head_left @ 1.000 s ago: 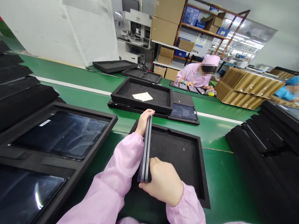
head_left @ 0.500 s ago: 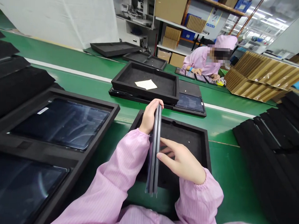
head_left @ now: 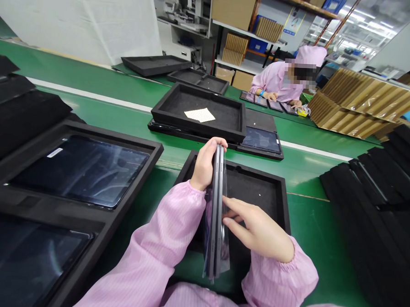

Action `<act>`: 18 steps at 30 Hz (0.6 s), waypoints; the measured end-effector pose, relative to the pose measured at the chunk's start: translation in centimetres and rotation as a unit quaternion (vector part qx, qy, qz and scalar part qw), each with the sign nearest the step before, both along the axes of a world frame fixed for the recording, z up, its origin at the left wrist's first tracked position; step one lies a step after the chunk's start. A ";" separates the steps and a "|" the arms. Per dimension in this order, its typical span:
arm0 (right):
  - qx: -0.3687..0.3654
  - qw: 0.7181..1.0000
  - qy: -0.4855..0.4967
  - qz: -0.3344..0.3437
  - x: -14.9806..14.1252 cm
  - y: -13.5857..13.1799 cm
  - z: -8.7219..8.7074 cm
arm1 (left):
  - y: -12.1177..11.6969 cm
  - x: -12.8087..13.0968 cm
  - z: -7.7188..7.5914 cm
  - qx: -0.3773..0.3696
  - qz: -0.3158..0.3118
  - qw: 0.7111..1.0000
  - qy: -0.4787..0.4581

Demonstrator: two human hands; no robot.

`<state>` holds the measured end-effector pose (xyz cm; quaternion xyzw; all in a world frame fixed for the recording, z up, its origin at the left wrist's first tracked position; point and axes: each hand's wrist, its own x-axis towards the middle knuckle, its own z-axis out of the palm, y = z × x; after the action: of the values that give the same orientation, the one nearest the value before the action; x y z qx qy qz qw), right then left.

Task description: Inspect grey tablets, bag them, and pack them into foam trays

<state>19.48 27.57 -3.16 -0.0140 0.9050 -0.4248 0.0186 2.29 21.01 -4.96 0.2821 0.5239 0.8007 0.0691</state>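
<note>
Two thin grey tablets (head_left: 217,209) stand on edge, face to face, with speaker holes along their near edges. My left hand (head_left: 205,165) is closed around their upper left part, its fingers over the top. My right hand (head_left: 251,222) touches the right face with outstretched fingers, thumb and forefinger apart. Clear film (head_left: 225,251) shows along that face and sticks out at the lower end. Beneath the tablets lies a black foam tray (head_left: 263,193), partly covered by my hands.
At left, a black foam tray (head_left: 157,154) holds dark-screened tablets (head_left: 83,170). Ahead are stacked trays (head_left: 166,112) with a paper sheet (head_left: 200,115) on top. Black foam pieces (head_left: 360,212) are piled at right. Across the green bench, a co-worker (head_left: 277,81) handles several devices beside cardboard dividers (head_left: 359,102).
The tablets have shifted slightly right and toward me. Film now stands out from their right face, where little showed before. My right hand has moved slightly right and lower along with them.
</note>
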 end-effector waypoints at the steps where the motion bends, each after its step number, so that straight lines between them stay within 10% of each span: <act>1: 0.005 1.000 0.000 -0.003 0.1 0.0 0.0 | 0.0 0.1 0.0 -0.001 -0.001 1.000 -0.002; 8: -0.107 0.993 -0.038 -0.008 0.0 0.7 -0.1 | -0.5 0.2 0.4 0.016 -0.030 0.999 -0.005; 14: -0.311 0.896 0.027 -0.316 -2.4 -0.2 -6.0 | -2.0 0.0 0.9 0.230 -0.061 0.969 -0.064; 18: -0.380 0.862 0.016 -0.336 -1.7 -1.9 -8.8 | -2.3 -0.1 0.2 0.285 -0.042 0.946 -0.148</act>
<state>17.74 25.65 -11.93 0.2781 0.6236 -0.7157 -0.1468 2.24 18.73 -4.74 0.1903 0.2455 0.9457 0.0964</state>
